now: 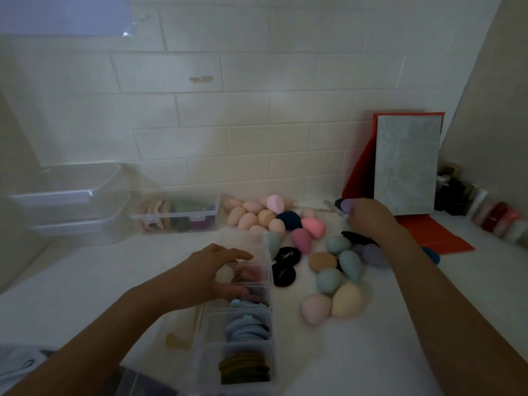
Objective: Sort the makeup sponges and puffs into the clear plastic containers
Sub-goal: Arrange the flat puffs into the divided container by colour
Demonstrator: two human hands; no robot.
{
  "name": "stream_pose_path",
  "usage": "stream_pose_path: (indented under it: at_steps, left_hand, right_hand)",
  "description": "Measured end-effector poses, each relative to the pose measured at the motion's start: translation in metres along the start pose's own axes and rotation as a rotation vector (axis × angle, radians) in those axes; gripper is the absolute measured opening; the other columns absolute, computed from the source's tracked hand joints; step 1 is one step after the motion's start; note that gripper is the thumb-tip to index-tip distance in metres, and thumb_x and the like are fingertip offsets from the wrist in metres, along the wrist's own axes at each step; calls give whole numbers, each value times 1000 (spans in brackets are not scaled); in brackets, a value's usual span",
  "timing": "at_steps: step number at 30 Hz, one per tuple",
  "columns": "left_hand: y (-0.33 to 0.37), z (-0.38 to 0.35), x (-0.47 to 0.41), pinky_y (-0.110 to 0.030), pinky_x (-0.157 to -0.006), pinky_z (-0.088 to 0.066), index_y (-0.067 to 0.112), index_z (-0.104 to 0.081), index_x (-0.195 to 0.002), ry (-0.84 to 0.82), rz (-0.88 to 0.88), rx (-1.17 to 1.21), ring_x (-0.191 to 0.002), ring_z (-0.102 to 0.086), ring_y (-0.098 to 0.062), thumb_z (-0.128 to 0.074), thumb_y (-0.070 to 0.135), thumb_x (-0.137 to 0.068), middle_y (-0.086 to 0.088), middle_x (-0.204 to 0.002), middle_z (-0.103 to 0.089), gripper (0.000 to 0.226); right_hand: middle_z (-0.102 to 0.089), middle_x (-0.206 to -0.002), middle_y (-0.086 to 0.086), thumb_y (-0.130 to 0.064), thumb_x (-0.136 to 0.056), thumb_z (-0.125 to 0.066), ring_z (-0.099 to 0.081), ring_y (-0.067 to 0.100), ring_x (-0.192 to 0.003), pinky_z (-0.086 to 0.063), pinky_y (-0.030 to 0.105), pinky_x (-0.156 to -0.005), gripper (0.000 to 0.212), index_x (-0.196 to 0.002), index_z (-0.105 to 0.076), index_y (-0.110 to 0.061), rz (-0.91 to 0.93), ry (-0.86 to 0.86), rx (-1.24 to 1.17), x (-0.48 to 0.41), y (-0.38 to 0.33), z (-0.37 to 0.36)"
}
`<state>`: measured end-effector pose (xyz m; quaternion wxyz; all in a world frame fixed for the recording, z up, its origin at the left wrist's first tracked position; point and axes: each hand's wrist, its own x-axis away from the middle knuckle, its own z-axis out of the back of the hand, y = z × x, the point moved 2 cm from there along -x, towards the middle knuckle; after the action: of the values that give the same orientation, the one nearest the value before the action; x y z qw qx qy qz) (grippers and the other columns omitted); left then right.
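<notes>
Gripping the far end of the clear box [207,358] with the left hand [211,277], fingers over one wall, thumb against the side. Pinching a lilac puff [347,206] in the right hand [370,220], back near the wall. Between box and right arm, loose sponges [328,280] heaped on the counter [85,281]. In the box's compartments, puffs [245,330] stacked by colour.
</notes>
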<state>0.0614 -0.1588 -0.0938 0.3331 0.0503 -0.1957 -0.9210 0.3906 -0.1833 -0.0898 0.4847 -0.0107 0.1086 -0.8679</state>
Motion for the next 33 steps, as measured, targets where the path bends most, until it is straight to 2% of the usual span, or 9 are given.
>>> stream_pose_path:
  at_steps: [6, 9, 12, 16, 18, 21, 26, 29, 33]
  left_hand:
    - [2, 1, -3, -20, -95, -33, 49, -41, -124, -41, -32, 7, -108, -35, 2, -61, 54, -79, 22, -111, -42, 49]
    - [3, 5, -4, -17, -93, -36, 56, -40, -113, -69, -38, 47, -108, -41, 3, -43, 87, -57, 27, -109, -43, 64]
    - [2, 6, -4, -18, -87, -42, 59, -39, -106, -52, -41, 131, -105, -49, 4, -36, 93, -52, 22, -112, -47, 63]
    - [6, 1, -5, -18, -85, -44, 50, -47, -101, 6, -64, 134, -99, -52, 8, -55, 56, -82, 21, -108, -55, 21]
    - [5, 0, -5, -15, -80, -41, 46, -48, -99, 51, -51, 129, -97, -53, 5, -57, 53, -82, 21, -106, -56, 20]
    - [1, -3, -5, -17, -79, -42, 42, -50, -96, 79, -26, 117, -93, -54, 2, -58, 54, -80, 21, -102, -56, 21]
    - [3, -3, -5, -14, -73, -39, 44, -49, -92, 83, -1, 63, -89, -51, 4, -57, 52, -82, 23, -98, -52, 15]
    - [8, -1, -4, -7, -69, -34, 47, -48, -94, 81, -5, 36, -87, -46, 12, -55, 50, -85, 30, -92, -45, 12]
    - [9, -2, -4, -5, -73, -32, 39, -56, -108, 97, 6, 24, -91, -45, 8, -54, 49, -86, 26, -100, -45, 25]
  right_hand:
    - [-62, -108, 16, -16, -94, -48, -56, 27, -94, -41, 26, -74, 25, -109, -57, 2, -113, -200, 15, -10, 31, -19]
    - [-47, -68, 4, -18, -91, -55, -51, 21, -73, -33, 21, -51, 23, -71, -50, -6, -102, -148, -66, -12, 31, -22]
    - [-43, -62, 5, -16, -85, -62, -48, 21, -69, -29, 21, -45, 35, -57, -40, -11, -83, -136, -122, -11, 29, -15]
    - [-57, -82, 14, -5, -74, -69, -56, 22, -76, -43, 24, -62, 12, -73, -58, 0, -92, -234, -182, -7, 28, -2]
    - [-65, -103, 17, -2, -73, -71, -62, 26, -94, -47, 27, -75, 26, -97, -68, 6, -72, -259, -209, -4, 28, 4]
    - [-55, -128, 10, -3, -75, -73, -52, 23, -114, -40, 24, -85, 49, -122, -62, -7, 5, -294, -290, 9, 18, 24]
    - [-69, -106, 2, -8, -85, -66, -65, 7, -90, -44, 2, -64, 27, -112, -69, -11, 241, -252, -628, 34, -11, 60]
    - [-75, -87, 7, -14, -87, -65, -70, 11, -72, -56, 14, -64, 19, -102, -70, -4, 292, -312, -818, 45, -34, 63]
    - [-75, -77, 3, -17, -84, -69, -67, 7, -56, -53, 18, -56, 21, -99, -68, -3, 410, -304, -751, 57, -64, 57]
